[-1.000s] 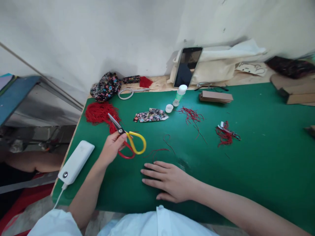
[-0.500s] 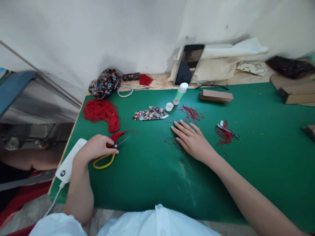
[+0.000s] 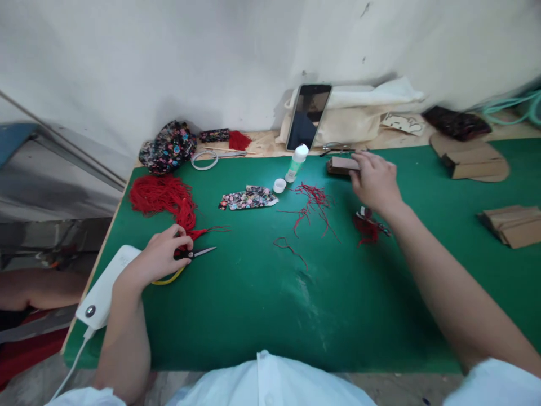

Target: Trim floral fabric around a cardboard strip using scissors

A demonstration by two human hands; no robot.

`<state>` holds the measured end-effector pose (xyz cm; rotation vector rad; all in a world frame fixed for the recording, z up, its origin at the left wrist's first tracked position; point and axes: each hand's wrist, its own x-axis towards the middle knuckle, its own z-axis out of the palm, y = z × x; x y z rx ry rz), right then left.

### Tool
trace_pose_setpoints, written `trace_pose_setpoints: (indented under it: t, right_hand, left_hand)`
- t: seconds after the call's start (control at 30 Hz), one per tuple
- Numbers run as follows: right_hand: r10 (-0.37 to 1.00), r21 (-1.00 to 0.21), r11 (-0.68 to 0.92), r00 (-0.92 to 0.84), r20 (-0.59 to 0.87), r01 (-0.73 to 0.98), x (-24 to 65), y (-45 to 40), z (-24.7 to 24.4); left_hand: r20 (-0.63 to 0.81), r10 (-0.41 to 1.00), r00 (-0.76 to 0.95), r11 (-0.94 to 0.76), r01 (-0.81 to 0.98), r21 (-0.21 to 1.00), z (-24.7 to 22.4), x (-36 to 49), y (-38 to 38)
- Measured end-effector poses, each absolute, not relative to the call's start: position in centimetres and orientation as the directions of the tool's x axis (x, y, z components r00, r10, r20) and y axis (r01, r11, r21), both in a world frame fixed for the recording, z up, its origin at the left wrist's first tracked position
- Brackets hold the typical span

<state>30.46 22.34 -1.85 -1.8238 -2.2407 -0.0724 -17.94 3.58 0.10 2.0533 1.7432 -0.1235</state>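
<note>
My left hand [image 3: 163, 254] is closed around the pivot of a pair of yellow-handled scissors [image 3: 203, 252], blades pointing right on the green mat. Right beside its fingertips lies a red tassel [image 3: 196, 233], joined visually to a large bundle of red thread [image 3: 163, 194]. At the back right, my right hand [image 3: 376, 179] grips the right end of a stack of brown cardboard strips [image 3: 343, 164]; its fingers hide that end. Below that wrist lies a small red tassel with patterned fabric [image 3: 367, 226]. Loose red threads [image 3: 313, 200] and a floral fabric piece [image 3: 249, 198] lie mid-mat.
A glue stick [image 3: 296, 162] stands uncapped-looking beside a white cap [image 3: 279, 185]. A phone [image 3: 308, 115] leans against a cream bag [image 3: 355, 121]. Cardboard pieces [image 3: 513, 225] lie right. A white power bank [image 3: 109, 287] with a cable sits left; another person's arm [image 3: 40, 288] shows beyond.
My right hand has moved from the loose red threads, back and right, onto the cardboard stack. My left hand stays at the scissors. The whole view has shifted slightly to the right.
</note>
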Motion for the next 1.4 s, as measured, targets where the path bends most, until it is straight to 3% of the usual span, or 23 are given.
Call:
trace_pose_setpoints:
  t: [0.2, 0.43, 0.83, 1.2, 1.4]
  right_hand:
    - [0.954, -0.139, 0.298, -0.291, 0.066, 0.945, 32.8, 27.0, -1.6]
    - [0.946, -0.196, 0.317, -0.295, 0.134, 0.928, 33.3, 26.7, -2.4]
    - [0.961, -0.409, 0.242, -0.160, 0.225, 0.880, 32.4, 26.8, -2.5]
    - [0.923, -0.246, 0.358, -0.302, 0.237, 0.901, 33.4, 27.3, -3.4]
    - [0.939, -0.217, 0.323, -0.283, 0.196, 0.921, 33.0, 27.9, -3.0]
  left_hand:
    - [-0.287, 0.934, 0.214, -0.138, 0.955, 0.263, -0.4, -18.3, 3.7]
    - [-0.262, 0.944, 0.201, -0.126, 0.953, 0.274, -0.6, -18.3, 3.9]
    - [-0.263, 0.948, 0.181, -0.105, 0.955, 0.278, -0.4, -18.1, 4.0]
    - [-0.285, 0.946, 0.155, -0.069, 0.954, 0.290, -0.2, -17.8, 4.0]
    - [-0.268, 0.948, 0.172, -0.096, 0.956, 0.276, -0.7, -18.0, 4.0]
